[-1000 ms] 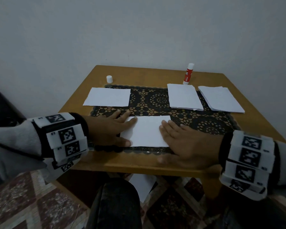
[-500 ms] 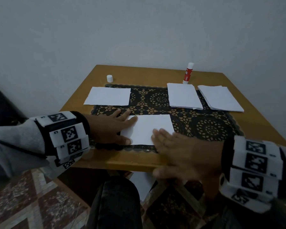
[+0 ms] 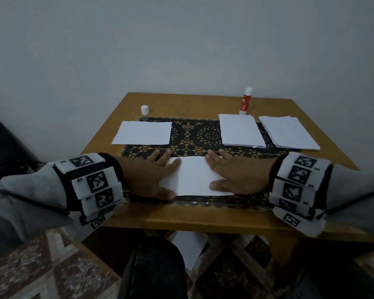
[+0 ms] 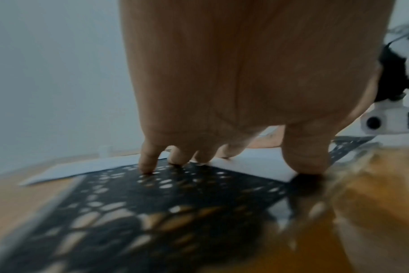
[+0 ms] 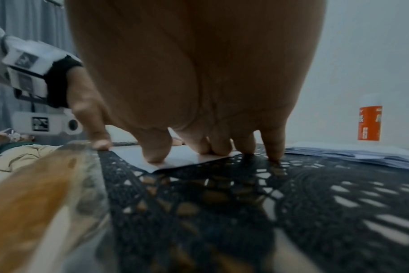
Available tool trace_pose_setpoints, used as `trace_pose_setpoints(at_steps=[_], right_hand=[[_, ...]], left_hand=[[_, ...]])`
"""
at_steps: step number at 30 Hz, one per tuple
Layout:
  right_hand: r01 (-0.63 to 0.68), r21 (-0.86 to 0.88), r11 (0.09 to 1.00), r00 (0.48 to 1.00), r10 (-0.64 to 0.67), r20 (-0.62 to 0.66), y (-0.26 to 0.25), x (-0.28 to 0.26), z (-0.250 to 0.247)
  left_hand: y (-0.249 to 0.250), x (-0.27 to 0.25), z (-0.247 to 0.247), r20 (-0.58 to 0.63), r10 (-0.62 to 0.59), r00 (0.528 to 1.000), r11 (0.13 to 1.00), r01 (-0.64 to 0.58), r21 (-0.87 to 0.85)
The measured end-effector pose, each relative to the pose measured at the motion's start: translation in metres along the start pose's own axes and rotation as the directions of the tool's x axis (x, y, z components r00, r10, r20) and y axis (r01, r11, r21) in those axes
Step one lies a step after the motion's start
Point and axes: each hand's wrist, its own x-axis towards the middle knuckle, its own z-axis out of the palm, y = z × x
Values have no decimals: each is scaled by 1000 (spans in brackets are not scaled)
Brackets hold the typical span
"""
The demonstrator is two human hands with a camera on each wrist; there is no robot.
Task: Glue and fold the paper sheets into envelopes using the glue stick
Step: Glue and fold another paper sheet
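A folded white paper [image 3: 194, 176] lies near the front of the black lace mat [image 3: 203, 138]. My left hand [image 3: 158, 178] lies flat on its left end, fingers straight, thumb by the near corner. My right hand [image 3: 225, 172] lies flat on its right end. In the right wrist view the right hand's fingers [image 5: 156, 151] press the paper [image 5: 133, 157] down, and the left hand [image 5: 89, 114] shows beyond. In the left wrist view the thumb [image 4: 304, 158] sits at the paper's [image 4: 250, 162] corner. The red and white glue stick [image 3: 245, 101] stands uncapped at the back right.
The glue stick's white cap [image 3: 145, 110] stands at the back left of the wooden table [image 3: 181, 219]. A folded sheet [image 3: 143, 135] lies on the left. Two paper stacks [image 3: 241, 130] [image 3: 288, 132] lie on the right. A sheet lies on the floor [image 3: 188, 247] under the table.
My right hand slid toward the near edge of the paper and is now back flat on its right end. The left hand has stayed on the left end.
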Motion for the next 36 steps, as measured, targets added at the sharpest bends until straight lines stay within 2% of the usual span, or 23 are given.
trace_pose_setpoints(at_steps=[2, 5, 7, 12, 17, 21, 26, 32, 36], right_hand=[[9, -3, 1000, 1000, -9, 5, 1, -1, 1], [15, -6, 1000, 1000, -16, -15, 3, 1, 4], [23, -1, 1000, 999, -23, -30, 3, 1, 5], [22, 6, 1000, 999, -22, -27, 4, 0, 6], [31, 7, 999, 999, -31, -38, 6, 2, 9], [36, 6, 999, 999, -36, -34, 7, 0, 7], [-3, -21, 1000, 999, 3, -40, -7, 2, 5], [52, -64, 997, 995, -57, -83, -42, 19, -6], [58, -38, 998, 996, -60, -60, -33, 14, -5]], left_hand=[[20, -1, 0, -4, 15, 1000, 1000, -14, 19], [50, -3, 6, -10, 170, 985, 985, -169, 42], [48, -1, 8, -16, 217, 976, 975, -216, 41], [6, 6, -2, -48, 1, 999, 1000, 0, 11], [18, -1, 8, -50, 108, 993, 993, -106, 47], [-11, 2, 3, -27, 10, 1000, 1000, -10, 2], [-18, 2, 0, -10, 32, 999, 998, -32, -60], [-16, 1, -1, -13, 27, 1000, 997, -27, -68], [-17, 2, 1, -23, 33, 999, 998, -34, -60]])
